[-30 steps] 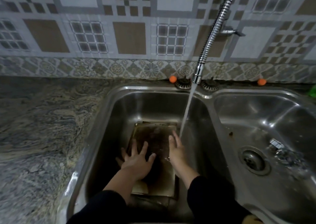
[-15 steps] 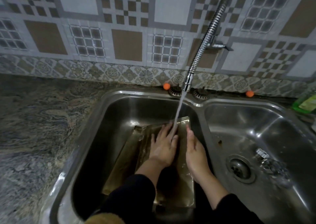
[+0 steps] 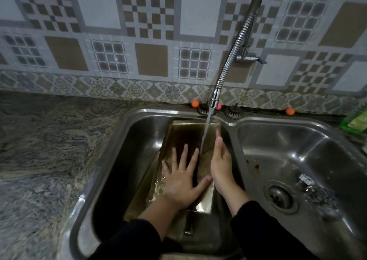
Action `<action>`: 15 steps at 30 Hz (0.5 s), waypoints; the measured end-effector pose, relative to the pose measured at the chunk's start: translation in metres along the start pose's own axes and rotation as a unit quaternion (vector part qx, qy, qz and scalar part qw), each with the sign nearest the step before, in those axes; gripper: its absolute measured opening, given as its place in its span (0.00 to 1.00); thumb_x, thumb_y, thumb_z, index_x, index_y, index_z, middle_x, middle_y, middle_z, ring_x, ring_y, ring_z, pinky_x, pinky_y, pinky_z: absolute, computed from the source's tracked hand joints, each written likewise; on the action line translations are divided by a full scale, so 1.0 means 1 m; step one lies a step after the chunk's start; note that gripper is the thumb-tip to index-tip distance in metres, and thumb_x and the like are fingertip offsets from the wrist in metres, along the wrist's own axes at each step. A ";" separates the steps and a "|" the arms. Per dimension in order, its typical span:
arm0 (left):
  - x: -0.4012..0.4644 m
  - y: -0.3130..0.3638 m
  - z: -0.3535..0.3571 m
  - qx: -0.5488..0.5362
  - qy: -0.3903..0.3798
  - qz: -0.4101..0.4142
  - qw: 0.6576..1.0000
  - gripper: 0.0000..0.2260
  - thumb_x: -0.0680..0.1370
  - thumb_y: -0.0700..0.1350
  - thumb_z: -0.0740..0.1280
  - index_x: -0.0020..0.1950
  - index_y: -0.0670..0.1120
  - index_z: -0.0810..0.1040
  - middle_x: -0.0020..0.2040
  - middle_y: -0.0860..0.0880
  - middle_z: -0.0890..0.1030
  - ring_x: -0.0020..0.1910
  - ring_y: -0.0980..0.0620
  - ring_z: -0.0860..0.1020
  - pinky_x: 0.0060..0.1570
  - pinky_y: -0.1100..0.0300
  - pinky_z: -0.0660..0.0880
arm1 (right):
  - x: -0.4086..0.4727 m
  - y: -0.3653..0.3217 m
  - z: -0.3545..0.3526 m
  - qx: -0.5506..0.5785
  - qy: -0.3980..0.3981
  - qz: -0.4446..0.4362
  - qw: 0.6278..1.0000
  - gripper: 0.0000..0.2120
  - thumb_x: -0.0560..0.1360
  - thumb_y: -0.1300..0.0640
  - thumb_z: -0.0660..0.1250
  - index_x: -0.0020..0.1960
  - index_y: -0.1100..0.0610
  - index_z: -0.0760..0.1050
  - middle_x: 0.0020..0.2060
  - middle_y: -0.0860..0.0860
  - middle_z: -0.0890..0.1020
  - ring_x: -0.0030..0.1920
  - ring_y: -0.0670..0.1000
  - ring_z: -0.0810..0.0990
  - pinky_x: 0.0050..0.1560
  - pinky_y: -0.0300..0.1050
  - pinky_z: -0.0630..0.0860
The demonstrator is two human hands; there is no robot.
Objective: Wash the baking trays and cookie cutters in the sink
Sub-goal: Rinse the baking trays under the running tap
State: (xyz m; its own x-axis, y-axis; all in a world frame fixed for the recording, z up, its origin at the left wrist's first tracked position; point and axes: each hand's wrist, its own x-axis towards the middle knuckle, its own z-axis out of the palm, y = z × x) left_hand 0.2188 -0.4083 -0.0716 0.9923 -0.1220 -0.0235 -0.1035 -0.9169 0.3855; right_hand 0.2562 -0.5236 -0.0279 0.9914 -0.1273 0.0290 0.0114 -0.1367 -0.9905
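Left hand [image 3: 181, 182] has slid back toward me since half a second ago: then it was up under the stream with fingertips at the tray's far end, now it lies flat on the near half, fingers spread and straight, palm pressing the wet surface, gripping nothing. I read this as a rubbing stroke down the tray, so washing is under way, not finished.

Right hand [image 3: 221, 160] is turned edge-on along the tray's 3 o'clock rim, fingers straight and together, pointing to 12 o'clock. It steadies the rim, as before. I cannot tell whether the thumb hooks under.

Baking tray [image 3: 186, 134] sits in the left basin [image 3: 137, 140], tilted, far end propped against the basin's back wall. Its middle is dark brown with residue. A second tray edge seems to show beneath at 7 o'clock; not certain.

Water stream [image 3: 206, 128] falls from the flexible faucet [image 3: 232, 57] onto the tray between the hands, nearer the right.

Right basin [image 3: 278, 140] at 3 o'clock holds small metal pieces [image 3: 315, 190], possibly cookie cutters, too blurred to say. Green bottle [image 3: 355, 120] at 2 o'clock. Counter [image 3: 49, 150] lies at 9 o'clock.
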 end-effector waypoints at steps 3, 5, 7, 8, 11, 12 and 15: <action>0.012 -0.013 -0.023 0.060 0.058 -0.019 0.996 0.34 0.71 0.74 0.43 0.75 0.66 0.35 0.78 0.56 0.35 0.75 0.46 0.30 0.71 0.37 0.32 | -0.002 -0.005 0.006 0.016 -0.008 -0.018 1.000 0.22 0.80 0.42 0.49 0.73 0.40 0.62 0.72 0.45 0.67 0.68 0.40 0.63 0.62 0.37 0.61; 0.022 -0.020 -0.040 0.127 0.086 -0.044 0.987 0.32 0.73 0.72 0.38 0.75 0.65 0.37 0.78 0.54 0.37 0.75 0.45 0.30 0.69 0.35 0.30 | -0.005 -0.004 0.009 0.015 -0.010 -0.029 0.999 0.21 0.81 0.44 0.50 0.73 0.43 0.64 0.71 0.44 0.69 0.68 0.41 0.65 0.61 0.34 0.62; 0.028 -0.030 -0.053 0.175 0.095 -0.066 0.978 0.31 0.75 0.70 0.37 0.76 0.62 0.38 0.78 0.53 0.35 0.75 0.45 0.30 0.68 0.30 0.33 | -0.006 -0.005 0.009 0.020 -0.003 -0.037 0.999 0.20 0.81 0.45 0.52 0.72 0.44 0.65 0.70 0.44 0.70 0.68 0.40 0.66 0.58 0.27 0.63; 0.028 -0.036 -0.058 0.155 0.099 -0.086 0.979 0.32 0.75 0.70 0.40 0.76 0.61 0.37 0.77 0.53 0.32 0.75 0.44 0.31 0.69 0.29 0.38 | -0.005 -0.007 0.007 0.022 0.000 -0.043 0.999 0.20 0.81 0.46 0.53 0.72 0.45 0.65 0.69 0.44 0.70 0.66 0.39 0.66 0.56 0.22 0.63; 0.021 -0.047 -0.072 -0.056 0.131 -0.139 0.980 0.36 0.78 0.66 0.53 0.77 0.58 0.35 0.76 0.53 0.29 0.77 0.39 0.52 0.66 0.40 0.66 | 0.002 -0.012 0.000 0.022 -0.001 -0.050 0.999 0.20 0.81 0.46 0.55 0.71 0.44 0.67 0.65 0.42 0.72 0.64 0.38 0.68 0.54 0.24 0.64; 0.018 -0.049 -0.073 -0.140 0.148 -0.141 0.969 0.36 0.79 0.62 0.57 0.77 0.58 0.36 0.79 0.49 0.36 0.74 0.39 0.61 0.62 0.46 0.71 | 0.005 -0.014 -0.002 0.021 -0.002 -0.052 0.998 0.19 0.80 0.46 0.55 0.71 0.44 0.67 0.64 0.42 0.73 0.64 0.39 0.69 0.54 0.24 0.65; 0.012 -0.045 -0.072 -0.336 0.175 -0.120 0.918 0.30 0.81 0.55 0.57 0.78 0.59 0.43 0.72 0.46 0.69 0.67 0.45 0.72 0.62 0.56 0.68 | 0.017 -0.014 -0.007 -0.029 -0.030 -0.075 0.996 0.20 0.80 0.47 0.57 0.72 0.42 0.64 0.64 0.43 0.72 0.64 0.42 0.71 0.53 0.25 0.67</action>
State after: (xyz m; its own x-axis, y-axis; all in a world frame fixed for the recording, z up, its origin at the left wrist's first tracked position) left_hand 0.2408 -0.3410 -0.0232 0.9545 0.2898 0.0702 0.0698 -0.4459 0.8924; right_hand 0.2723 -0.5304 -0.0130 0.9853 -0.0426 0.1657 0.1536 -0.2059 -0.9664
